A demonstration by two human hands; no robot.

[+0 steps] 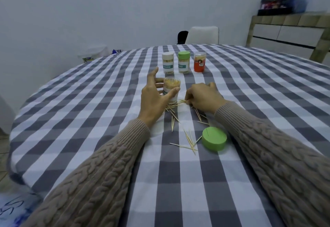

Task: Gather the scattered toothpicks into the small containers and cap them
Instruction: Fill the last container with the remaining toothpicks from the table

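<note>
Surface: grey-white checked tablecloth (89, 101).
Open container (171, 89): clear, uncapped, full of pale toothpicks, gripped by left hand (153, 98).
Right hand (203, 98): curled, seemingly pinching scattered toothpicks (189, 141).
Green cap (214, 139): beside them.

Four toothpick containers (171, 89), one loose green cap (214, 138), two hands (153, 98)

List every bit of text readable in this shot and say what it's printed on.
"TOOTHPICK": teal band on the white-capped container, faint.
Teal band on the green-capped container: partly cut off, unreadable.
Sticker on the orange container: too small to read.
Label on the open container in the left hand: hidden by fingers.
</note>
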